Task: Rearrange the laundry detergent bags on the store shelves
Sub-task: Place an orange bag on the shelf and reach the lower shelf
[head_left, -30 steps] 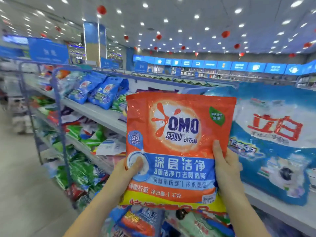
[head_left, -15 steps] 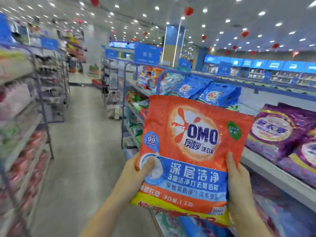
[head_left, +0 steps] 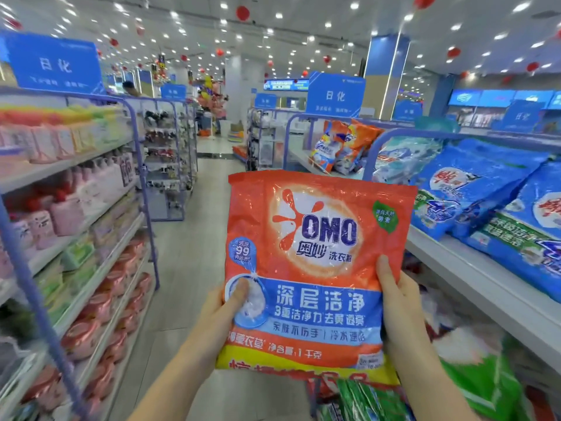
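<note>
Being held upright above the aisle (head_left: 194, 238), the orange OMO detergent bag (head_left: 312, 268) is being gripped at its lower sides by the left hand (head_left: 223, 309) and right hand (head_left: 400, 302); soft, glossy and likely weighty, it is being best supported there.

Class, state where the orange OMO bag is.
Head view, centre: the OMO bag is held between left hand and right hand, left of the blue bags.

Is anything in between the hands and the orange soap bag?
No. The left hand and the right hand both grip the orange bag by its lower sides, thumbs on the front. Nothing visible sits between them and it.
</note>
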### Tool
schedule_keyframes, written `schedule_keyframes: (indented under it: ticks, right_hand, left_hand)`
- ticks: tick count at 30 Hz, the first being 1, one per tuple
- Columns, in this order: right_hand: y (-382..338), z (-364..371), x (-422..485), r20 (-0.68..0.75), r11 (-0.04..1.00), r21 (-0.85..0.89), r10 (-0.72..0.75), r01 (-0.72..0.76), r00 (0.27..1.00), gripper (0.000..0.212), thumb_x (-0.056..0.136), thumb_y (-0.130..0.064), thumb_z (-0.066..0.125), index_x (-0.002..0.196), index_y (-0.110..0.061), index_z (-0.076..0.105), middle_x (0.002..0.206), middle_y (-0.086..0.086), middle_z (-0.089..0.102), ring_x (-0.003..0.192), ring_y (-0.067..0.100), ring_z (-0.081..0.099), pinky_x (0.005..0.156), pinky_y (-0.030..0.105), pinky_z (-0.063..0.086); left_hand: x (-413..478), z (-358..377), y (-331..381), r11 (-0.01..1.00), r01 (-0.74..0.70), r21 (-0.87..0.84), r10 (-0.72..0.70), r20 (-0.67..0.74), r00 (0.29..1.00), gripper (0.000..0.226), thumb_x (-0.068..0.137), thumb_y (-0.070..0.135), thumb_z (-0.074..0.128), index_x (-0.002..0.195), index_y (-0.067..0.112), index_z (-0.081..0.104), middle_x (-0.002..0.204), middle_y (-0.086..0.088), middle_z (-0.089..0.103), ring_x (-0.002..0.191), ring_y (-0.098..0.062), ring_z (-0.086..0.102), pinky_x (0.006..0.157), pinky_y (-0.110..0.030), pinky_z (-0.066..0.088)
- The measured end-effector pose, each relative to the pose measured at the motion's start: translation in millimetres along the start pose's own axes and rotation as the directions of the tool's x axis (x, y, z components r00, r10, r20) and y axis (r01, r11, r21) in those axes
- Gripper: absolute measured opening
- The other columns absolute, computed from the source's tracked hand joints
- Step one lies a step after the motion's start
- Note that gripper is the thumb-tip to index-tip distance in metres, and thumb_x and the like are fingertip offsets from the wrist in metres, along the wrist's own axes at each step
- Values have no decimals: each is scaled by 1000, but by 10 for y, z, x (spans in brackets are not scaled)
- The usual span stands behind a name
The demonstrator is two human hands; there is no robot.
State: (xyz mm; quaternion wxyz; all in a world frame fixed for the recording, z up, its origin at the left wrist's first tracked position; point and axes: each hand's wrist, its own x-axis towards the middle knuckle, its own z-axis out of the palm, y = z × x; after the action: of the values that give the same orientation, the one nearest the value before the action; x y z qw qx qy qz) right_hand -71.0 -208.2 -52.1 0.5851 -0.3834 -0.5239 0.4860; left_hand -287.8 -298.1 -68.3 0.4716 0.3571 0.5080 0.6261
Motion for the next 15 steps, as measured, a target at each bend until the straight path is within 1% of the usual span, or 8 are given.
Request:
schedule_keyframes:
  ticks: [3, 5, 7, 9, 11, 13, 15]
  right_hand:
    - [151, 302, 731, 99, 1000, 22, 5, -7, 995, 38, 77, -58, 54, 86, -26, 72, 91, 5, 75, 84, 26, 71, 77, 41, 54]
    - [260, 534, 1156, 145, 1000, 24, -3, -1, 989, 34, 77, -58, 54, 85, -31, 73, 90, 2, 75, 84, 22, 72, 72, 37, 56]
    - [387, 782, 1558, 189, 999, 41, -6, -2, 982, 35, 78, -56, 53, 87, -28, 73, 91, 2, 75, 86, 22, 71, 72, 34, 58]
    - [512, 1048, 1918, 226, 1000, 31, -3, -4, 974, 35, 79, -56, 53, 87, -27, 72, 91, 1, 75, 85, 21, 71, 73, 36, 57]
    - [653, 1319, 2245, 269, 999, 34, -5, -4, 963, 34, 79, -56, 52, 84, -29, 72, 88, 0, 75, 81, 20, 72, 72, 36, 57]
    - [812, 1598, 2567, 312, 999, 43, -20, 7, 950, 30, 79, -56, 53, 82, -34, 73, 86, 0, 75, 79, 20, 72, 66, 33, 58]
    - [977, 1876, 2895, 360, 997, 78, -28, 0, 933, 28, 77, -56, 57, 87, -34, 73, 91, 1, 75, 83, 20, 72, 65, 28, 58]
  left_hand:
    - [628, -33, 67, 999, -48, -27, 44, -110, 993, 51, 72, 43, 56, 110, 9, 62, 92, -17, 74, 76, -37, 72, 59, -43, 60]
    - [989, -104, 110, 997, -68, -21, 64, -163, 985, 45, 73, 44, 56, 104, 12, 65, 88, -15, 75, 73, -35, 72, 54, -40, 59]
    - [1343, -207, 161, 995, -94, -18, 88, -213, 973, 40, 72, 46, 55, 96, 16, 67, 85, -14, 75, 70, -33, 72, 52, -38, 58]
    - [1691, -335, 207, 994, -108, -6, 103, -257, 961, 39, 71, 50, 54, 92, 19, 68, 82, -13, 75, 67, -32, 72, 49, -36, 58]
    - [2038, -485, 234, 993, -117, -1, 112, -291, 950, 40, 71, 52, 52, 90, 20, 68, 80, -12, 75, 65, -31, 72, 46, -33, 56]
    - [2411, -666, 239, 991, -135, -21, 122, -320, 939, 43, 70, 53, 52, 92, 19, 68, 80, -12, 75, 65, -31, 72, 45, -32, 54]
    - [2812, -877, 255, 988, -149, -46, 126, -328, 936, 46, 70, 53, 53, 96, 18, 68, 84, -14, 75, 67, -33, 72, 47, -34, 55]
